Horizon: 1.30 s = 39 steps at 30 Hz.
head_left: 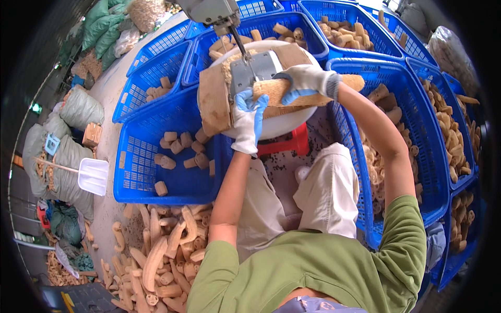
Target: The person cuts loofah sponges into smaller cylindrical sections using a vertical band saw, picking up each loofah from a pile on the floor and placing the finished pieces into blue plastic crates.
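A long tan loofah [271, 93] lies across the small grey metal plate [241, 73] of a machine, its left end beside a thin upright rod or blade. My right hand [305, 81], in a white and blue work glove, wraps over its middle, and the far right end sticks out past my wrist. At the left end, my left hand [247, 117], gloved alike, is closed on the loofah with thumb and fingers. Above the plate hangs the grey machine head [209, 11]. Wooden blocks [215, 99] flank the plate, over a round white basin [274, 130].
A blue basket [167, 190] with short cut loofah pieces stands at my left. Blue baskets [360, 61] of loofahs line the back and right. Whole loofahs [156, 261] pile on the floor at lower left. Something red [292, 143] sits under the basin; sacks [81, 109] stand far left.
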Tool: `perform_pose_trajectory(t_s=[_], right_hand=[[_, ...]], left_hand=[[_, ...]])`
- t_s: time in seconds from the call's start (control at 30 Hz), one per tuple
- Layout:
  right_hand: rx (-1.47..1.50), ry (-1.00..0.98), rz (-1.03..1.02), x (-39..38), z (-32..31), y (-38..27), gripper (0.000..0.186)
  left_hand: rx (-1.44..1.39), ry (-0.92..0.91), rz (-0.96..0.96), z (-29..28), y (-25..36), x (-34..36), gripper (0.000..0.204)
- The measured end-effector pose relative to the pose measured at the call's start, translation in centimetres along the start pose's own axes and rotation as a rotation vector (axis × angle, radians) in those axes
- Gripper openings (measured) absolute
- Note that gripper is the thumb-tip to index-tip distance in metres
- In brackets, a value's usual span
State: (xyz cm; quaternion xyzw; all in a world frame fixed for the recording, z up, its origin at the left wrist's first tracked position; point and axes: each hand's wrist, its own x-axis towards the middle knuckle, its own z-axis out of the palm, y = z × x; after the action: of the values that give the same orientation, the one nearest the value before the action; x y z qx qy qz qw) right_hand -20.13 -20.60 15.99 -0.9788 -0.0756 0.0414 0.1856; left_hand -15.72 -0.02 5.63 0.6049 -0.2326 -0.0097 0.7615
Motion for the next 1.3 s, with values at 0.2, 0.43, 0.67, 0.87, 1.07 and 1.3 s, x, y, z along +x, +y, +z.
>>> perform_pose_trajectory(t_s=[0.2, 0.43, 0.67, 0.87, 1.07, 1.3], right_hand=[[0.398, 0.065, 0.084, -15.6, -1.6, 3.9, 0.073], [0.615, 0.18, 0.422, -31.7, -4.2, 5.9, 0.069], [0.292, 0.236, 0.639, -38.7, -0.1, 8.2, 0.088], [-0.525, 0.251, 0.574, -31.2, 4.6, 1.3, 0.101], [-0.471, 0.236, 0.423, -25.9, 3.0, -0.1, 0.113], [-0.261, 0.175, 0.192, -19.1, 0.0, 1.0, 0.094]], left_hand=[[-0.655, -0.118, -0.342, 5.5, 1.6, -4.4, 0.023], [-0.345, -0.678, -0.678, 21.4, -1.4, -13.9, 0.03], [-0.292, -0.838, -0.769, 24.0, 0.1, -18.2, 0.077], [-0.106, -0.751, -0.581, 20.0, 3.9, -13.9, 0.074], [0.047, -0.728, -0.152, 10.1, 6.3, -9.6, 0.051], [0.129, -0.626, 0.128, 0.6, 8.0, -7.0, 0.061]])
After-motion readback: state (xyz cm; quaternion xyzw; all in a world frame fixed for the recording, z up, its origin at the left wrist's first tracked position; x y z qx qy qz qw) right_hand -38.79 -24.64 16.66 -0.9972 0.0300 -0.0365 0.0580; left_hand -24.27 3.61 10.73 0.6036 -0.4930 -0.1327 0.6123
